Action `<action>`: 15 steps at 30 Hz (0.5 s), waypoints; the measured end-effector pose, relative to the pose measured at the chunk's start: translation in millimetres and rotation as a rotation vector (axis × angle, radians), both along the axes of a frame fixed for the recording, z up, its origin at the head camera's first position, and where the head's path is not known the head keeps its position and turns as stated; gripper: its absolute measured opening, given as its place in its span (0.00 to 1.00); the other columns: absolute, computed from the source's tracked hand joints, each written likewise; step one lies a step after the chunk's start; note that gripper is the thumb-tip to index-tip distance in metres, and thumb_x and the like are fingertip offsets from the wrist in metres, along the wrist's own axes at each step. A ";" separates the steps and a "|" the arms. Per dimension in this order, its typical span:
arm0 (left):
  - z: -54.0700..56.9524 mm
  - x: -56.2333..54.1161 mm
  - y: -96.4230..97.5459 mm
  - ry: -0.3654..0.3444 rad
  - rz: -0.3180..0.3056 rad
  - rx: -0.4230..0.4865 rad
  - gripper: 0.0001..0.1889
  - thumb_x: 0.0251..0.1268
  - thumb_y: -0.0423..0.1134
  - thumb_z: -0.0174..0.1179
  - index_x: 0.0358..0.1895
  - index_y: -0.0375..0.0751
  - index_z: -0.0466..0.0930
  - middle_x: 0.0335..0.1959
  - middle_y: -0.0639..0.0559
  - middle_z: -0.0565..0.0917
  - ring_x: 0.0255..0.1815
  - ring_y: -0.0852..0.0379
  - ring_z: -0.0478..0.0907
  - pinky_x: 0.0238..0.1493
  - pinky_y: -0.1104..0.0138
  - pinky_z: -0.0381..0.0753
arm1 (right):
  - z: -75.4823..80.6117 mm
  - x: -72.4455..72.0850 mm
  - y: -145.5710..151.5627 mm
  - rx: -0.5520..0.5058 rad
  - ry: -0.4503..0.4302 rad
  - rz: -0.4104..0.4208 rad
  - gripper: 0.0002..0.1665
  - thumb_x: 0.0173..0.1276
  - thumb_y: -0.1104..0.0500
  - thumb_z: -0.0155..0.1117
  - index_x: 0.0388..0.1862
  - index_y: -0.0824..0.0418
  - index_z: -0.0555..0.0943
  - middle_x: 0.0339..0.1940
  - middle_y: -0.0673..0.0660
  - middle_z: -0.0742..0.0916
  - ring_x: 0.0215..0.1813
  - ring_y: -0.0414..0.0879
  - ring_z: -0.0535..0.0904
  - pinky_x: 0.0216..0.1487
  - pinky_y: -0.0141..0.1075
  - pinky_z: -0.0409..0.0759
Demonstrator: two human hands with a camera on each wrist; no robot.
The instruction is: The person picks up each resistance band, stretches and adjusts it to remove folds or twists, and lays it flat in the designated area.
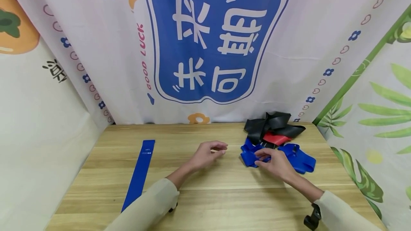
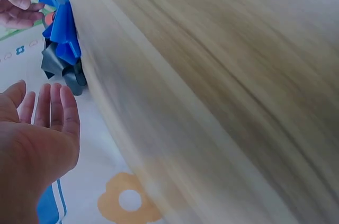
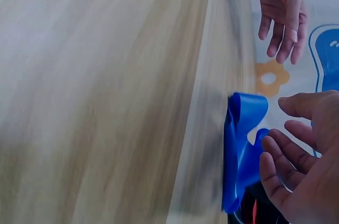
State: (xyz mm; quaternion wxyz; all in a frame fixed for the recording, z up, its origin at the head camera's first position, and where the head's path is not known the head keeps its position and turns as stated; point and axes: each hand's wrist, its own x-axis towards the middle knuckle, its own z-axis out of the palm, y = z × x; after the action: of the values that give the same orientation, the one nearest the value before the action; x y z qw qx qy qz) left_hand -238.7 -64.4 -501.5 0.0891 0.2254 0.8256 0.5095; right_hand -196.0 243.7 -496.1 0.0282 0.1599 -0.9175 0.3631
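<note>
My right hand (image 1: 274, 163) hovers at the crumpled blue bands on the table's right side, thumb and fingers apart with nothing between them. One blue band (image 1: 248, 154) lies just past its fingertips; another blue band (image 1: 300, 159) spreads to its right. In the right wrist view, the looped blue band (image 3: 246, 150) stands close by the fingers. My left hand (image 1: 208, 154) is held over the middle of the table, fingers relaxed and holding nothing. A flat blue band (image 1: 138, 174) with small white print lies straight at the left, partly hidden by my left sleeve.
Behind the blue bands sit crumpled black bands (image 1: 273, 124) and a red band (image 1: 276, 138). The wooden table (image 1: 205, 202) meets a printed cloth (image 1: 122, 63) at its back edge. Patterned walls flank it on both sides.
</note>
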 end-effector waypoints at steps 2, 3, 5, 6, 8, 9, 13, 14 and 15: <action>-1.0 -1.0 5.7 0.008 0.011 -0.005 0.15 0.78 0.35 0.63 0.62 0.35 0.85 0.55 0.45 0.90 0.55 0.54 0.86 0.58 0.61 0.86 | -0.1 -2.2 3.0 0.002 0.013 -0.021 0.16 0.66 0.62 0.80 0.51 0.63 0.89 0.46 0.57 0.92 0.43 0.46 0.89 0.39 0.31 0.86; -1.9 -1.6 8.5 0.015 0.017 -0.009 0.14 0.78 0.35 0.63 0.61 0.35 0.85 0.55 0.46 0.90 0.55 0.54 0.86 0.58 0.62 0.86 | -0.4 -3.7 4.4 0.005 0.022 -0.030 0.16 0.66 0.62 0.79 0.52 0.63 0.88 0.46 0.57 0.92 0.43 0.47 0.89 0.39 0.31 0.85; -3.4 -2.4 14.1 0.023 0.031 -0.018 0.14 0.78 0.35 0.63 0.61 0.35 0.86 0.54 0.48 0.90 0.55 0.53 0.86 0.58 0.62 0.86 | -0.7 -6.6 6.5 0.009 0.040 -0.046 0.17 0.67 0.62 0.79 0.53 0.64 0.88 0.47 0.58 0.92 0.44 0.48 0.89 0.39 0.32 0.85; -4.0 -2.6 16.9 0.024 0.037 -0.019 0.14 0.78 0.35 0.63 0.60 0.35 0.86 0.54 0.49 0.90 0.55 0.53 0.86 0.58 0.62 0.86 | -0.9 -8.1 7.3 0.010 0.049 -0.054 0.17 0.67 0.62 0.79 0.53 0.65 0.88 0.47 0.58 0.92 0.44 0.48 0.89 0.39 0.33 0.85; -5.5 -4.0 22.6 0.023 0.042 -0.018 0.14 0.78 0.34 0.63 0.60 0.35 0.86 0.54 0.49 0.90 0.55 0.52 0.86 0.58 0.62 0.86 | -1.2 -11.7 9.2 0.015 0.066 -0.067 0.18 0.67 0.62 0.79 0.53 0.65 0.87 0.46 0.58 0.92 0.44 0.49 0.89 0.40 0.34 0.85; -6.3 -4.5 25.2 0.025 0.042 -0.016 0.14 0.78 0.34 0.63 0.60 0.35 0.86 0.54 0.48 0.90 0.55 0.51 0.86 0.58 0.62 0.86 | -1.5 -13.4 10.1 0.020 0.074 -0.069 0.18 0.67 0.62 0.78 0.54 0.66 0.87 0.46 0.58 0.92 0.44 0.49 0.89 0.41 0.34 0.85; -9.1 -5.9 35.3 0.018 0.035 -0.003 0.13 0.78 0.33 0.63 0.59 0.33 0.86 0.54 0.46 0.90 0.56 0.49 0.86 0.57 0.62 0.86 | -2.3 -19.0 12.5 0.034 0.098 -0.084 0.18 0.67 0.62 0.79 0.53 0.66 0.87 0.46 0.59 0.92 0.46 0.51 0.89 0.42 0.35 0.84; -9.5 -6.1 37.5 0.016 0.034 0.002 0.13 0.78 0.32 0.63 0.59 0.33 0.86 0.54 0.46 0.90 0.56 0.49 0.86 0.57 0.61 0.86 | -2.0 -20.3 12.7 0.036 0.103 -0.088 0.18 0.67 0.62 0.79 0.53 0.65 0.87 0.47 0.59 0.92 0.46 0.52 0.89 0.42 0.35 0.84; -9.9 -6.4 39.7 0.016 0.033 0.008 0.13 0.78 0.32 0.63 0.59 0.33 0.86 0.54 0.46 0.90 0.56 0.49 0.86 0.57 0.61 0.86 | -1.4 -21.5 12.5 0.037 0.109 -0.092 0.18 0.67 0.61 0.79 0.53 0.65 0.87 0.47 0.59 0.92 0.47 0.52 0.89 0.43 0.36 0.85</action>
State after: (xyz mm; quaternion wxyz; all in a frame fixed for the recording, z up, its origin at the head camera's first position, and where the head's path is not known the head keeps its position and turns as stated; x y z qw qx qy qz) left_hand -245.1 -24.7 -511.4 0.0732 0.2164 0.8278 0.5123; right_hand -217.5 256.3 -497.5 0.0917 0.1376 -0.9276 0.3350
